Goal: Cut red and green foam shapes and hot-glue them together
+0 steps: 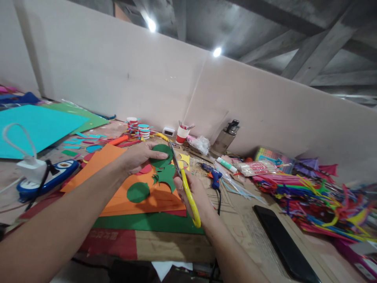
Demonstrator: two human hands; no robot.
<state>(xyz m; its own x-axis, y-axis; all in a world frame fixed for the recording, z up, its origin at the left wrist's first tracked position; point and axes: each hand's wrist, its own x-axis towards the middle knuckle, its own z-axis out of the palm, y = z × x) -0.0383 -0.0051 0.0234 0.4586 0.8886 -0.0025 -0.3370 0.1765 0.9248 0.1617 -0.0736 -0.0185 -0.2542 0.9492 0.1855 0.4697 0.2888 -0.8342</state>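
Note:
My left hand (141, 156) pinches a green paper circle (161, 155) between thumb and fingers, above the sheets. In my right hand (191, 192) is a pair of yellow-handled scissors (188, 196), fingers wrapped round the handles. The scissor blades point up and away, close beside the circle's right edge; whether they touch it I cannot tell. Below lie orange paper sheets (118, 202), with another green circle (138, 192) and green paper offcuts (167, 177) on top. A green sheet (147, 224) sticks out beneath the orange ones.
To the right are a blue glue gun (216, 179), a glue stick (226, 165), a black phone (284, 241) and a heap of colourful pipe cleaners (321, 196). A red-and-white cup (182, 134) and a bottle (225, 137) stand by the wall. At left sits a blue power strip (48, 179).

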